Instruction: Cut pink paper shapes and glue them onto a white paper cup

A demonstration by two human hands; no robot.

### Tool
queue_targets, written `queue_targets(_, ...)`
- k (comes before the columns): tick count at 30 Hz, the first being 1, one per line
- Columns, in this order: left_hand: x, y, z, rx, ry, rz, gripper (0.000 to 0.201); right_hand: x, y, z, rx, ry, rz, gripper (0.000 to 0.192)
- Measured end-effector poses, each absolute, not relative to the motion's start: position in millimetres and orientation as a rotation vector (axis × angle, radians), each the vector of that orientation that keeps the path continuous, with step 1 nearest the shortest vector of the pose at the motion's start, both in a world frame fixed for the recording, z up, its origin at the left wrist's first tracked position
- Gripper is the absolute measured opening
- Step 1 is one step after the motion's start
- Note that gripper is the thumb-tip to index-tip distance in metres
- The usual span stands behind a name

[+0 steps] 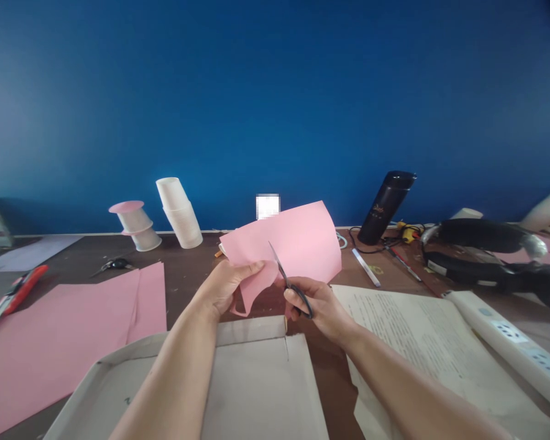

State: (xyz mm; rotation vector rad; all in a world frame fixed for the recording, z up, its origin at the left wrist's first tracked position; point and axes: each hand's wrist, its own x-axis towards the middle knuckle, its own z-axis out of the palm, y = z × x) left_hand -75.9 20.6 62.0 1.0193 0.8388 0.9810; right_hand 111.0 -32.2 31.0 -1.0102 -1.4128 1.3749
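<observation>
Head view — left hand (224, 287) grips pink paper (297, 244), right hand (318, 305) clasps scissors (286, 278).

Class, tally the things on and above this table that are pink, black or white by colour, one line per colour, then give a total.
Pink: 3 – held pink paper, pink sheets, pink disc
Black: 2 – scissors in right hand, black flask
White: 2 – cup stack, power strip
Total: 7
Left hand grips the paper.
</observation>
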Motion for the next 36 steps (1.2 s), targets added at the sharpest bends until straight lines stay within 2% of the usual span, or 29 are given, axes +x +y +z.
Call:
queue_targets(9,-77.5,21.0,62.8,1.017,0.875,0.974,0.055,111.4,-31.4,30.3,-1.010,-1.424,1.364,0.031)
queue_targets(24,-80.8,22.5,59.4,1.039,0.866,0.941,0.049,111.7,-31.4,32.0,-1.058,-1.445,1.344,0.038)
queue_targets(36,-81.5,21.4,62.8,1.013,0.858,0.947,0.052,111.8,-31.5,32.3,-1.055,-1.460,1.343,0.039)
